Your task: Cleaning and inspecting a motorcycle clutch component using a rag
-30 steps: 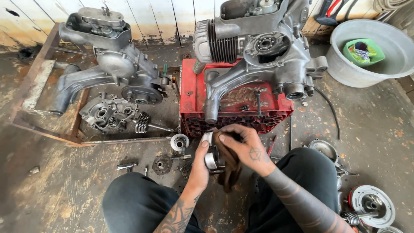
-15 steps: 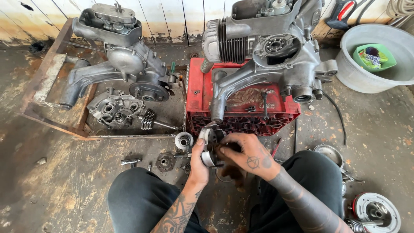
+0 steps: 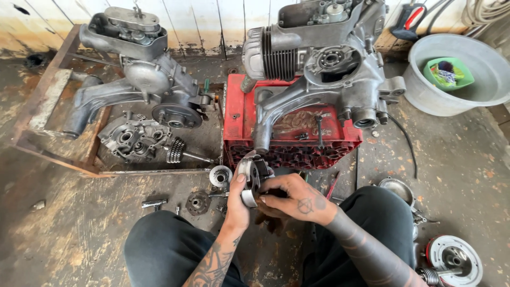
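My left hand point(image 3: 237, 203) grips a round metal clutch-like part point(image 3: 249, 175) from the left side, thumb on its rim. My right hand point(image 3: 295, 199) closes over the same part from the right, fingers curled at its lower edge. A dark rag point(image 3: 271, 217) hangs under my hands. I hold the part above the floor, just in front of a red plastic crate point(image 3: 239, 122). A grey engine point(image 3: 319, 69) rests on that crate.
A second engine point(image 3: 143, 64) lies in a rusty metal frame point(image 3: 50, 106) at left, with a casing point(image 3: 133, 139) and gear shaft point(image 3: 178, 151). Small gears point(image 3: 220, 175) and bolts lie on the floor. A grey basin point(image 3: 457, 74) stands at right; a round hub point(image 3: 454, 260) at lower right.
The view shifted slightly down and right. My hands turned the round part a little and raised it closer to the crate; both hands keep their grip.
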